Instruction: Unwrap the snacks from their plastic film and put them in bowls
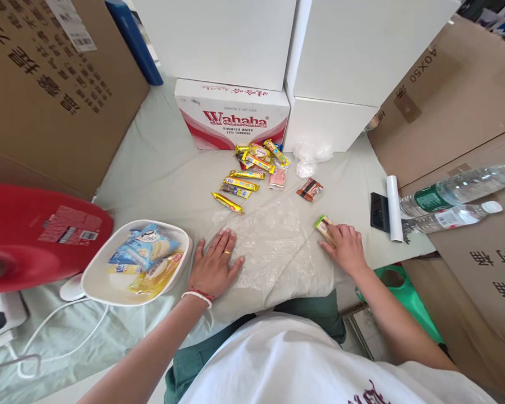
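Observation:
My left hand (pixel 216 264) lies flat with fingers spread on the left edge of a clear plastic bag (pixel 273 241) spread on the pale cloth. My right hand (pixel 345 246) rests at the bag's right edge, fingers curled over a small green-and-brown snack packet (pixel 322 223). Beyond the bag lies a heap of yellow snack bars (pixel 248 171), a pink packet (pixel 276 178) and a brown packet (pixel 309 189).
A white bowl (pixel 96 275) of snack packets sits left, beside a red container (pixel 33 235). A Wahaha carton (pixel 231 115) and white boxes stand behind. Water bottles (pixel 454 202), a white roll (pixel 393 207) and cardboard boxes are at right. A white cable (pixel 59 331) trails at lower left.

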Available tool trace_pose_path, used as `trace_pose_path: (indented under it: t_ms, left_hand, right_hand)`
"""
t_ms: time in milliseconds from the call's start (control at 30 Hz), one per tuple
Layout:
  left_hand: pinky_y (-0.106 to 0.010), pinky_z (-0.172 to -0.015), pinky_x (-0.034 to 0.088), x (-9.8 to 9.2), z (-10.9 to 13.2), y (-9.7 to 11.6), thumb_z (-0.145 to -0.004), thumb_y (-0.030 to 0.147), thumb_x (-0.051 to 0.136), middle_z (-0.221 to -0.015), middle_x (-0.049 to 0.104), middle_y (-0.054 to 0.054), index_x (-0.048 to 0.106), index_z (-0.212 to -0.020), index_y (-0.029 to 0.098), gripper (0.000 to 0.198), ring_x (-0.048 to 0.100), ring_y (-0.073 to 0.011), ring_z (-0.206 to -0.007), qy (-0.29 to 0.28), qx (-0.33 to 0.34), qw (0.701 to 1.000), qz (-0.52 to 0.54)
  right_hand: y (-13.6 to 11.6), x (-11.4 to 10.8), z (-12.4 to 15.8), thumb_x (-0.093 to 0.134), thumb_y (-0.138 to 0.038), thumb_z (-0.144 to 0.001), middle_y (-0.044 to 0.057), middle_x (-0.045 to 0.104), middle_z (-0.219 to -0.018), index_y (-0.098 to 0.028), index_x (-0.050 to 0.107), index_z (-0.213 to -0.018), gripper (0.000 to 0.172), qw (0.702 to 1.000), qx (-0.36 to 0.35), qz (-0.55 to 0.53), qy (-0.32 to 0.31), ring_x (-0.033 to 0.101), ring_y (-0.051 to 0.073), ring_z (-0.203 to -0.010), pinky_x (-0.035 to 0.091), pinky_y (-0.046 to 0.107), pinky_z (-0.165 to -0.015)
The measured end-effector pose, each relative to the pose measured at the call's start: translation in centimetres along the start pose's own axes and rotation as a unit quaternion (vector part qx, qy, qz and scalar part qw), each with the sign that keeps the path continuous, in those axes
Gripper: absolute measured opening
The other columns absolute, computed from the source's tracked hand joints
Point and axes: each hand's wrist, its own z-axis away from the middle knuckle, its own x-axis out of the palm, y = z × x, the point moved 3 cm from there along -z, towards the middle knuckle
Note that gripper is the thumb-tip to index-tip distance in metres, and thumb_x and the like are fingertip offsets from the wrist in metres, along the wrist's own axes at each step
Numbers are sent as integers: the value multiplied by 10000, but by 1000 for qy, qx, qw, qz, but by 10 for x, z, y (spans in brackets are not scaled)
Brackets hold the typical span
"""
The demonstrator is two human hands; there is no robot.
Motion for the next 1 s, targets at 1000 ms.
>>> trace_pose_path:
  t_ms: [1000]
  left_hand:
    - [-673, -1288, -25, 3, 5, 2, -931, 769, 441, -1733, 199, -197, 196, -1672, 103, 1025, 204, -354, -1618, -37, 23, 999, 17]
  right_hand:
    - [-151, -9, -45, 683, -279, -885, 144, 600, -1346, -209, 538, -1473, 609, 953, -239, -133, -131, 537, 313, -1207, 434, 447, -1032]
